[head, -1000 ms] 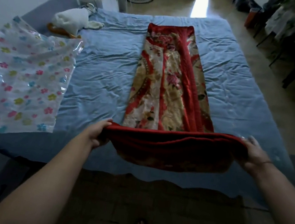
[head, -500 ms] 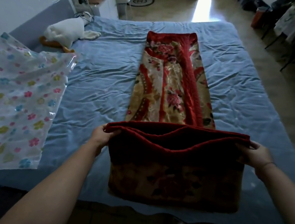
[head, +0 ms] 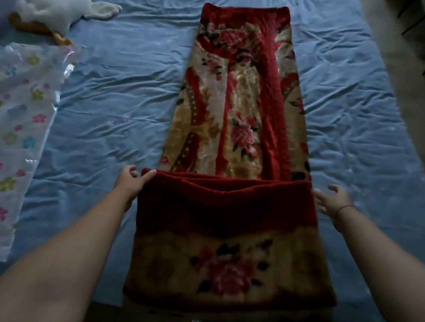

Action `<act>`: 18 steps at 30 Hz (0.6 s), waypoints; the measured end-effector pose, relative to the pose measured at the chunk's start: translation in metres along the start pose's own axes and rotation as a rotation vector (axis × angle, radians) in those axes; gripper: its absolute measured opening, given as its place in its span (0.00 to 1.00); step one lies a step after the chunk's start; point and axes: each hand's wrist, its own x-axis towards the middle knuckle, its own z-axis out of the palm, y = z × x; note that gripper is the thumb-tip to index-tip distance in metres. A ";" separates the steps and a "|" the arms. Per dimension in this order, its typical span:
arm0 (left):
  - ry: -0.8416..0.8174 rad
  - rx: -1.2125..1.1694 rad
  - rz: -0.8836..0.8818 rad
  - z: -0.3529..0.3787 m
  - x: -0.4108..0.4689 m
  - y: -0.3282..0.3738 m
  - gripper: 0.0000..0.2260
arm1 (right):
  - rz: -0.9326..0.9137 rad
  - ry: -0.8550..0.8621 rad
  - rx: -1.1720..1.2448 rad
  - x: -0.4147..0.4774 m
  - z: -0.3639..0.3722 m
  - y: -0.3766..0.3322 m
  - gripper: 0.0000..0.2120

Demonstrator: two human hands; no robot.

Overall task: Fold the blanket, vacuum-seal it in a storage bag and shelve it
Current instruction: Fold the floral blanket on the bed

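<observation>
Blue-sheeted bed [head: 109, 108], pale floor [head: 407, 87] beyond: your red floral blanket [head: 240, 110] lies mid-bed, a long strip w/ near end doubled over. L hand [head: 132, 182] pinches the fold's corner. R hand [head: 334, 202], gripping 0.5 s ago, now hangs open beside it. Flowered storage bag [head: 5, 131] at left.

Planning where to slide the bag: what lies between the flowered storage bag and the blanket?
In the head view, only blue sheet lies between the storage bag and the blanket, with the left hand at its fold.
</observation>
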 end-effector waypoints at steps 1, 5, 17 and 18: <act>-0.015 0.012 -0.049 0.004 -0.004 -0.010 0.33 | 0.042 -0.024 -0.059 0.002 0.003 0.009 0.31; -0.081 0.044 -0.292 0.003 -0.032 -0.075 0.37 | 0.180 -0.044 -0.208 -0.013 0.009 0.070 0.34; -0.070 0.046 -0.224 0.010 -0.052 -0.151 0.16 | 0.169 0.007 -0.127 -0.035 0.005 0.142 0.17; -0.020 0.065 -0.181 0.009 -0.044 -0.150 0.16 | 0.121 0.089 -0.038 -0.032 0.003 0.146 0.17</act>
